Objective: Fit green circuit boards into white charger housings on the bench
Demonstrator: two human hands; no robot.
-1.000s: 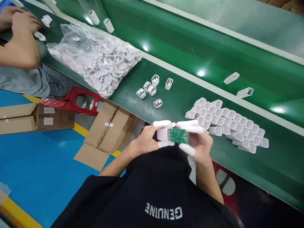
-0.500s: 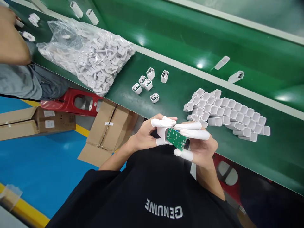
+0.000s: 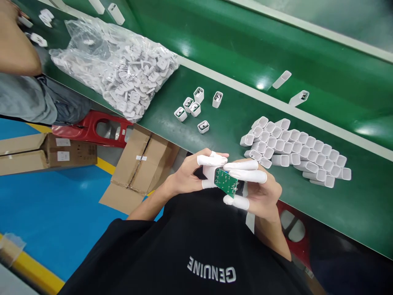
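My left hand (image 3: 192, 170), with white finger cots, is closed around a white plastic housing (image 3: 209, 173). A green circuit board (image 3: 225, 182) sticks partly out of the housing's open end. My right hand (image 3: 260, 184), also in finger cots, grips the board between the fingers above and the thumb below. Both hands are in front of my chest, at the bench's near edge. Beyond them several white housings with boards inside (image 3: 195, 108) stand on the green bench. A large group of open white housings (image 3: 294, 147) lies to the right.
A clear plastic bag (image 3: 123, 69) full of white plastic parts lies on the bench at left. Another person's arm (image 3: 18, 49) is at far left. Cardboard boxes (image 3: 141, 164) and a red stool (image 3: 92, 129) stand below. Two housings (image 3: 299, 98) lie near the bench's back.
The circuit board sits slightly deeper in the housing, and my right fingers have moved a little left toward it. The view has shifted slightly.
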